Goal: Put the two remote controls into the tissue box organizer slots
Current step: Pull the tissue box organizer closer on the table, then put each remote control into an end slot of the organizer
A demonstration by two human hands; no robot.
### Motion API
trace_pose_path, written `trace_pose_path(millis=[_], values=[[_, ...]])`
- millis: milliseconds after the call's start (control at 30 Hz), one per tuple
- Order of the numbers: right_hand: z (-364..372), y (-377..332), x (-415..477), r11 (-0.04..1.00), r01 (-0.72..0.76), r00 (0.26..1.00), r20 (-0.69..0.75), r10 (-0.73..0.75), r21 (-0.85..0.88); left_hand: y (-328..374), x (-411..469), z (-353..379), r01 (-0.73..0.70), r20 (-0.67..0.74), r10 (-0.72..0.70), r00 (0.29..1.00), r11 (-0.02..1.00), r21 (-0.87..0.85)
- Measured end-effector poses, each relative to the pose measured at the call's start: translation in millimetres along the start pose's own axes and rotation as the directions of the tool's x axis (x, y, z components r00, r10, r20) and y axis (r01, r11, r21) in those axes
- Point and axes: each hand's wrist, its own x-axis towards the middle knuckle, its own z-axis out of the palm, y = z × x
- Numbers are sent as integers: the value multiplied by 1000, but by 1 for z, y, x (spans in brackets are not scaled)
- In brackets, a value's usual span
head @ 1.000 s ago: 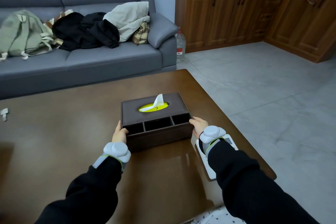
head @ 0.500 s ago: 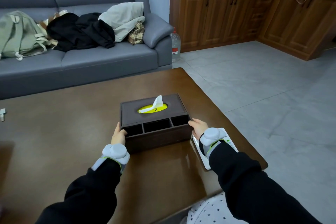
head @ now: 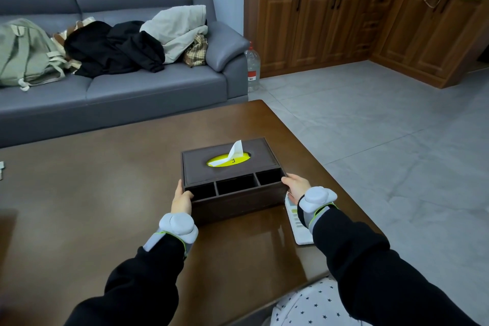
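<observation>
A dark brown tissue box organizer (head: 232, 201) stands on the wooden coffee table (head: 92, 193), with a white tissue sticking out of its yellow opening and three dark slots along its near side. My left hand (head: 181, 200) grips its near left corner. My right hand (head: 296, 185) holds its near right corner. A white remote control (head: 297, 225) lies flat on the table under my right wrist, mostly hidden by my sleeve. I cannot make out a second remote.
A grey sofa (head: 119, 87) with a green backpack (head: 26, 55) and piled clothes lies beyond the table. The table's right edge runs close to the remote. A water bottle (head: 252, 66) and wooden cabinets (head: 330, 21) stand across the tiled floor.
Both hands stay on the organizer's near corners. The view has shifted a little; the box sits much as before.
</observation>
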Motion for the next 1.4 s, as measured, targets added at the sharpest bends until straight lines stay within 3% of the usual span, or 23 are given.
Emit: trace_pose_path(millis=[167,267,400,533,733,867,1000,1200,1400], values=[[-13,-5,4,1000,-24,1000,-18,24,-13,0,5,-1,12,44,-11,999,999,-40],[-32,-5,6,999,31,991,-127,-31,4,6,11,-6,60,39,-56,998,991,-123],[-60,6,3,976,-3,969,-243,-52,-220,7,23,-8,63,12,-62,998,992,-110],[-69,21,0,928,-61,967,-251,-36,-368,0,20,-8,57,17,-56,998,997,-47],[-59,29,-6,777,41,953,-210,-219,-628,-9,17,-10,57,-15,-58,998,994,-99],[-34,39,-7,606,48,985,-64,-162,-794,-5,20,-6,55,-44,-59,997,994,-100],[-17,49,-10,428,-19,983,-94,-155,-904,-2,24,-3,40,-63,-42,997,998,-41],[-6,48,-11,394,-88,981,-147,-123,-915,4,25,0,-5,-66,13,998,993,114],[-4,45,-9,397,-117,982,-165,-89,-910,-1,20,-2,-16,-56,18,998,999,43]])
